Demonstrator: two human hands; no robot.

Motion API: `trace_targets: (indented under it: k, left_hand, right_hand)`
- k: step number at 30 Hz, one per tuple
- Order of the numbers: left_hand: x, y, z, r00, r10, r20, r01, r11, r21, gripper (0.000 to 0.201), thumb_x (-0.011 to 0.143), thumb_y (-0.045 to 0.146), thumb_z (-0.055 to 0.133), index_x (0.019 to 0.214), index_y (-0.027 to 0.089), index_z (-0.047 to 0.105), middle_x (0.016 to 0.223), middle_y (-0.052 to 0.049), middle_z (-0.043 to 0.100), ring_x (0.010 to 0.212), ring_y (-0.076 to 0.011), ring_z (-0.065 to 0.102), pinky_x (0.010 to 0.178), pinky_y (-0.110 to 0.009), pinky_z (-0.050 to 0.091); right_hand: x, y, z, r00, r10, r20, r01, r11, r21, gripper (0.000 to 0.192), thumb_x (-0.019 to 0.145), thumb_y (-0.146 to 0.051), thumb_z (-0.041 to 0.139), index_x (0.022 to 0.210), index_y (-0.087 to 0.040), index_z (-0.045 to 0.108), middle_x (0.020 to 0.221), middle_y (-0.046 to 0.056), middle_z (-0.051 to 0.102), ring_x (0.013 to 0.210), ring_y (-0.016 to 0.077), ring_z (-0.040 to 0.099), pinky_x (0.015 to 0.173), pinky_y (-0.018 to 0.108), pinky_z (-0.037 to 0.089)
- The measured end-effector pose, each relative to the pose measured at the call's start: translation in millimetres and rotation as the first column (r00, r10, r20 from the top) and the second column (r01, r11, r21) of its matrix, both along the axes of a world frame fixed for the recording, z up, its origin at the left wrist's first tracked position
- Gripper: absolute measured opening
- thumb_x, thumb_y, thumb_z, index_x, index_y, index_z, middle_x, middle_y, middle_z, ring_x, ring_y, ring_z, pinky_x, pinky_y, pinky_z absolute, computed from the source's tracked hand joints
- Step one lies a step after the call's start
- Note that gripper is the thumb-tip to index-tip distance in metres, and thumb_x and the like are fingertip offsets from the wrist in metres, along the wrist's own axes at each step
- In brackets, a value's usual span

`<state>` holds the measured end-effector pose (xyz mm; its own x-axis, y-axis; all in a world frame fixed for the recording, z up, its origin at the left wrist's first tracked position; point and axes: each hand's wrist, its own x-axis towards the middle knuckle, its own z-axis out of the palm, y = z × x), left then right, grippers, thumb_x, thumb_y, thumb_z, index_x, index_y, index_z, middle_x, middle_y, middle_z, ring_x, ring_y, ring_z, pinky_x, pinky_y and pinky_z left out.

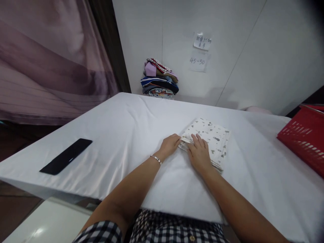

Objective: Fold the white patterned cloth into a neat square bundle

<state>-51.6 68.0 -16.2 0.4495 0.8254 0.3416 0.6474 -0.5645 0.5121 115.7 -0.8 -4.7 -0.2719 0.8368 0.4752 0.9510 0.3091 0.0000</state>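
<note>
Worktop [113, 128] carries a white, lightly creased cover. Folded printed cloth [214, 135], white with small dark motifs, lies right of the worktop's middle, about midway between the near and far edges. It is set askew to those edges; several layers show along its near side, towards its near right corner.

Left hand [170, 145]: thumb and fingertips brought together at the cloth's left corner, pinching its edge. A bracelet [156, 159] is worn at this wrist. Right hand [201, 155]: back upward, fingers extended and slightly parted, lying over the near side of the cloth just beside the left hand. Whether its thumb has hold of a layer cannot be told.

Flat black object [67, 157] lies towards the worktop's near left corner, well apart from both hands. Red basket [302, 131], with slotted walls, is at the right edge, partly outside the view; what it rests on cannot be told.

Beyond the far edge, nearer the far left corner, a stack of folded fabrics [160, 81] stands against a pale wall [243, 30]. Two handwritten paper notes [201, 42] are fixed to that wall, one above the other; the lower reads "45-50". Pinkish curtain [50, 60] hangs beyond the left edge.
</note>
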Motion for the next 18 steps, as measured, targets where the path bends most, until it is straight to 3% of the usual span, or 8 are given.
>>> trace_targets:
  k: [9,18]
  left_hand:
    - [0.6,0.4,-1.3,0.998,0.020,0.051,-0.019,1.000,-0.015,0.023,0.091,0.030,0.039,0.094,0.022,0.061,0.088,0.000,0.059,0.082,-0.0132,0.055,0.073,-0.024,0.043]
    - [7.5,-2.1,-4.8,0.989,0.104,0.108,-0.096,0.993,-0.072,0.028,0.079,0.026,0.054,0.107,0.024,0.059,0.100,-0.001,0.063,0.086,-0.0160,0.058,0.076,-0.027,0.045]
  right_hand:
    - [-0.9,7.9,-3.6,0.999,0.038,0.005,-0.038,0.998,-0.051,0.023,0.084,-0.009,0.046,0.078,-0.016,0.067,0.135,0.010,0.047,0.133,0.0278,0.026,0.102,0.047,0.024]
    - [-1.5,6.4,-5.2,0.999,0.040,0.004,-0.039,0.998,-0.051,0.022,0.086,-0.012,0.044,0.087,-0.015,0.066,0.136,0.010,0.046,0.132,0.0278,0.027,0.102,0.045,0.026]
